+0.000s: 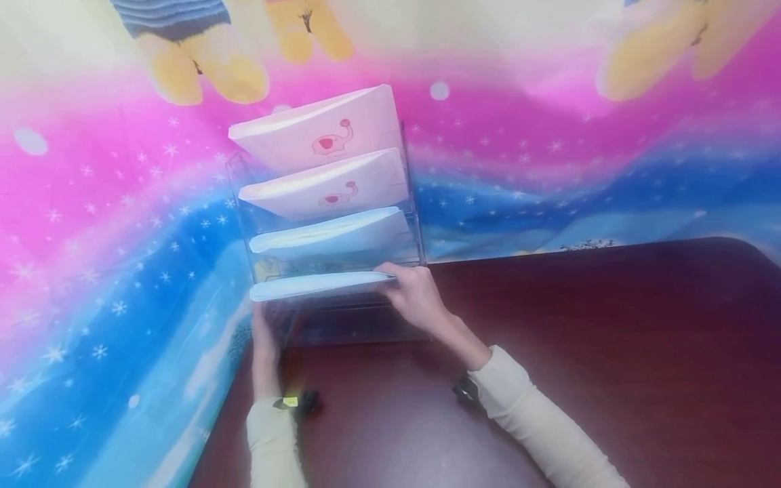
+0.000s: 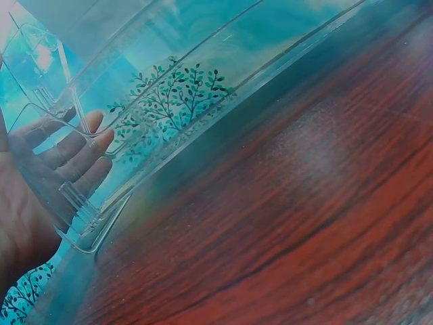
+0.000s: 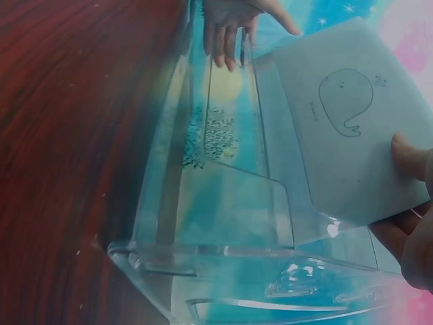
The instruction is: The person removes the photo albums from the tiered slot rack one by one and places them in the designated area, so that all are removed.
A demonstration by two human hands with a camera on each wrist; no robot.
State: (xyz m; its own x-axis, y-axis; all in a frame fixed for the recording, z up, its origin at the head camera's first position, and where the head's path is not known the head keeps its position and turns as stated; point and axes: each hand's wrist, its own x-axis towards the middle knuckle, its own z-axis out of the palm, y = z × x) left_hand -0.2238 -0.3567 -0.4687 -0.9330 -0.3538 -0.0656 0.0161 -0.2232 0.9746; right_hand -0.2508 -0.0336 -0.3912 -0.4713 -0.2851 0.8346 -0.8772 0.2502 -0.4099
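Notebook (image 3: 352, 135) printed with a whale — pinched in right hand (image 1: 416, 298), thumb on the cover, fingers behind — at the lowest occupied tier of the clear rack (image 3: 210, 250). At the rack's left end, left hand (image 2: 30, 203) with fingers loosely straight, apparently gripping nothing (pressing on the plastic or merely beside it, impossible to tell). Probably best to keep the cover square to the tier, ease the lower edge straight in, and loosen the thumb only once seated; perhaps brace the far end lightly against sliding over the table (image 1: 579, 352). In the tiers above, from the top: upper pink notebook (image 1: 369, 129), lower pink notebook (image 1: 375, 176), both elephant-printed, then pale blue notebook (image 1: 342, 232).
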